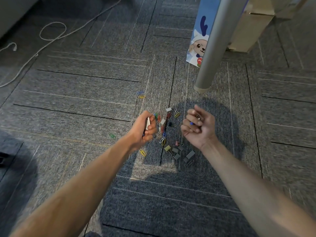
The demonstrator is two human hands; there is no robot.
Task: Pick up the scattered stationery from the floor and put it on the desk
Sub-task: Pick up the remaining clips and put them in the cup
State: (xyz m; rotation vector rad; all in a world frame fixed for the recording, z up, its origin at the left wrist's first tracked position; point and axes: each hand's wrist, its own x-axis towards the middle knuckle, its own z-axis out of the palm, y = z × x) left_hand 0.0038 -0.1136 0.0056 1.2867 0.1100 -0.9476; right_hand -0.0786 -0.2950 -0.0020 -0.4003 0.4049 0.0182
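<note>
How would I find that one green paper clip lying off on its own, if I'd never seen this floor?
Start at the grey metal desk leg and drop to the pile of clips on the carpet between the left hand and the right hand. Left of the left hand lies the green paper clip, alone; the other strays around are yellow or blue.

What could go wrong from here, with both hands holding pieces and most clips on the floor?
1. The left hand and right hand both grip small pieces; grabbing more may spill them.
2. The green paper clip and the blue and yellow pair lie apart from the main pile, so they are easily missed.
3. Grey binder clips blend into the shaded carpet.
</note>
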